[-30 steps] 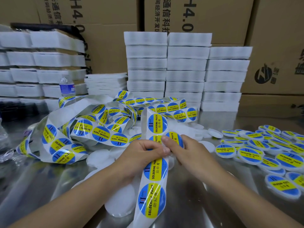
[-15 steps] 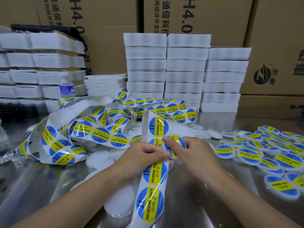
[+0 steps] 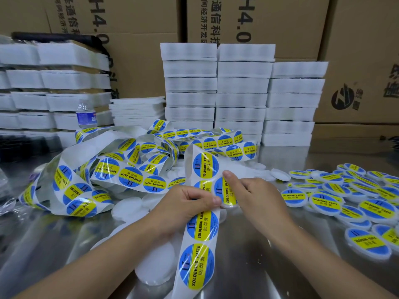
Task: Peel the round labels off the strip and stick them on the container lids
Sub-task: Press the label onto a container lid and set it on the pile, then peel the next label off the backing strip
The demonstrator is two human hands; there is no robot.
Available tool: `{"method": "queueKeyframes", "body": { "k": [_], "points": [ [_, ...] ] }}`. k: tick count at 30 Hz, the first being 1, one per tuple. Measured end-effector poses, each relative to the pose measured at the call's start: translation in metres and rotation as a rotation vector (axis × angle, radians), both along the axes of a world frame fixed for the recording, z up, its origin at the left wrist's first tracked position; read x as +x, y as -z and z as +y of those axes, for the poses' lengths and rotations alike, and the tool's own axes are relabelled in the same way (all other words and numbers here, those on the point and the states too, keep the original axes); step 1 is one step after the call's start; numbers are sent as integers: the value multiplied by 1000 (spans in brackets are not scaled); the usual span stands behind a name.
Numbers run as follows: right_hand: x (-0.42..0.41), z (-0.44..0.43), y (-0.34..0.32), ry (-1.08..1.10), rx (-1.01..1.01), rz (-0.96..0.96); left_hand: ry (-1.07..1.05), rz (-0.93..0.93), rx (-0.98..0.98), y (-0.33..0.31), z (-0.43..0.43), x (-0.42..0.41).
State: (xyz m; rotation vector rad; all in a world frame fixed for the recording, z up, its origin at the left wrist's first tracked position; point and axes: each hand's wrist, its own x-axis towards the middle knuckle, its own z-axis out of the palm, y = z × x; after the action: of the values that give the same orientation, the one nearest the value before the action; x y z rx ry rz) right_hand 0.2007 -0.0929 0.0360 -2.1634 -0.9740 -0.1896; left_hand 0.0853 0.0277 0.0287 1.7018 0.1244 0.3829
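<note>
Left hand (image 3: 185, 203) grips the strip (image 3: 201, 226); right hand (image 3: 259, 195) pinches a label (image 3: 223, 192). Best peel slowly, keeping it flat, uncreased.

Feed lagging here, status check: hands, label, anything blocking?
Left hand grips label strip. Right hand pinches one round label, white rim beneath it. Loose strip coils piled behind, not blocking.
</note>
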Motion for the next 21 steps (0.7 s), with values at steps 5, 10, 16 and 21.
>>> {"method": "queueKeyframes", "body": {
  "k": [5,10,16,21],
  "points": [
    [4,1,1,31,-53,-41,-21,4,-12,2,2,1],
    [4,-2,5,7,36,-164,-49,-6,-29,4,2,4],
    [-3,1,6,-438,218,155,-125,-44,-89,6,7,7],
    [5,-2,3,-342,183,-38,-162,-60,-114,9,9,11]
  ]
}}
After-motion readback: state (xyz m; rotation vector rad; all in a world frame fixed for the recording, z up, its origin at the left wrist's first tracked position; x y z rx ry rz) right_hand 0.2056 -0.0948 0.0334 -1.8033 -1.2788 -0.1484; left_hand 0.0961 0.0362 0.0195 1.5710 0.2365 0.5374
